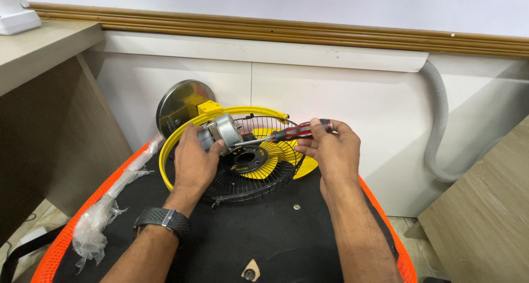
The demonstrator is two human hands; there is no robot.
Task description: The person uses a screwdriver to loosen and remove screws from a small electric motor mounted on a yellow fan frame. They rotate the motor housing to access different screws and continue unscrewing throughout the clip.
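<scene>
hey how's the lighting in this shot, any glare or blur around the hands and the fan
Head view: even, soft indoor light with faint shadows; a bright sheen on the round metal base; the left hand, motor and screwdriver in the right hand are sharp; straight edges bow slightly near the frame edges.

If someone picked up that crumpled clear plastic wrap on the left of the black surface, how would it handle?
The clear plastic wrap would probably be floppy: it lies crumpled and twisted along the orange rim. It looks thin and see-through, so likely very light. Its glossy wrinkles suggest it might slip or crinkle in the hands rather than hold its shape.
</scene>
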